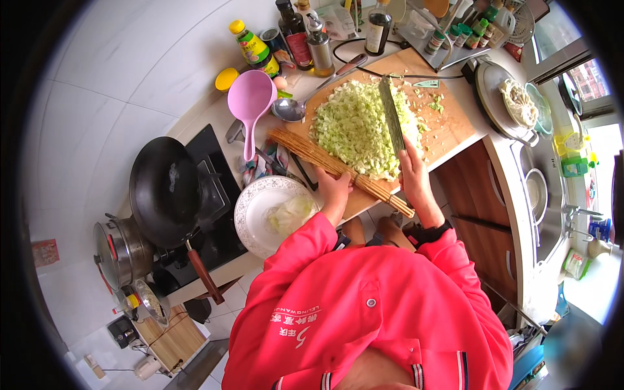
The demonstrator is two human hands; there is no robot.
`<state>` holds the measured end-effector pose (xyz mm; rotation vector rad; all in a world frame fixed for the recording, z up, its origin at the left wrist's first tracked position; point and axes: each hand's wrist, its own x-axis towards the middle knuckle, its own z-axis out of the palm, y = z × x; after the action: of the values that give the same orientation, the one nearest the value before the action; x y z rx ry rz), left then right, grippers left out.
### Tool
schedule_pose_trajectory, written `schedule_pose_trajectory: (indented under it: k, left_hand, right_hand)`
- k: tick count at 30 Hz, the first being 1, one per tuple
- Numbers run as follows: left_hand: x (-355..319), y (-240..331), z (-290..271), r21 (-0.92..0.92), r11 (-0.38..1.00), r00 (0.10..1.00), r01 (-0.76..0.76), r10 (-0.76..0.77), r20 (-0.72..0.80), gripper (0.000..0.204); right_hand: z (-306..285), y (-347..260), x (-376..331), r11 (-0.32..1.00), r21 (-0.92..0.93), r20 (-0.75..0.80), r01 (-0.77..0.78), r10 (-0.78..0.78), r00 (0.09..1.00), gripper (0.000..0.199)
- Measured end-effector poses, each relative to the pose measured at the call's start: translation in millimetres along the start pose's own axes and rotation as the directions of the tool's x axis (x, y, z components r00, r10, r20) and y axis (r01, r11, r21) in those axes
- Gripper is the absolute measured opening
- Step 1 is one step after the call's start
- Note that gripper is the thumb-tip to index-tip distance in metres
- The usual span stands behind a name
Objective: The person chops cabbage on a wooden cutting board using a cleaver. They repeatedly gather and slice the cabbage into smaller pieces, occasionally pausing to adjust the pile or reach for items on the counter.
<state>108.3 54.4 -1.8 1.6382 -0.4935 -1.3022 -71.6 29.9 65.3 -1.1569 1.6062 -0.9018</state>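
Observation:
A heap of chopped pale green cabbage [351,123] covers much of a wooden cutting board [452,123]. My left hand [334,190] is closed around a bamboo-strip brush [305,146], which slants along the board's near left edge with its tied end toward the right. In my right hand [415,179] is a cleaver [391,114], seen nearly edge-on, its blade reaching over the right part of the heap. The right fingers wrap its handle, which they mostly hide. Left of my left wrist, a white patterned plate [250,224] bears pale cabbage leaves [292,213].
A pink ladle [252,97] and a metal spoon [288,110] lie left of the board. Sauce bottles [296,36] line the wall. At left, a black wok [166,188] sits on the stove; at right are a lidded pan [497,97] and a sink [549,179].

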Motion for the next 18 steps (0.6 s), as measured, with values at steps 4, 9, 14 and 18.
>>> schedule_pose_trajectory:
  k: [4, 9, 14, 18]
  left_hand:
    - [2, -1, -1, 0.030, 1.000, 1.000, 0.005, -0.006, 0.016, 0.058]
    - [4, -3, -3, 0.033, 0.999, 0.999, 0.021, -0.022, 0.032, 0.078]
    - [0, -2, -2, 0.004, 1.000, 1.000, 0.017, -0.018, 0.022, 0.072]
    - [-1, 1, -2, 0.053, 0.998, 0.999, 0.035, -0.035, 0.014, 0.067]
  right_hand:
    - [-4, -3, -1, 0.998, 0.054, 0.044, -0.039, 0.037, 0.998, 0.044]
    - [-6, -5, -2, 0.987, 0.146, 0.055, -0.073, 0.066, 0.996, 0.043]
    - [-10, -5, -1, 0.989, 0.120, 0.001, -0.084, 0.085, 0.996, 0.044]
    - [-13, -7, 5, 0.995, 0.102, -0.016, 0.001, 0.001, 1.000, 0.043]
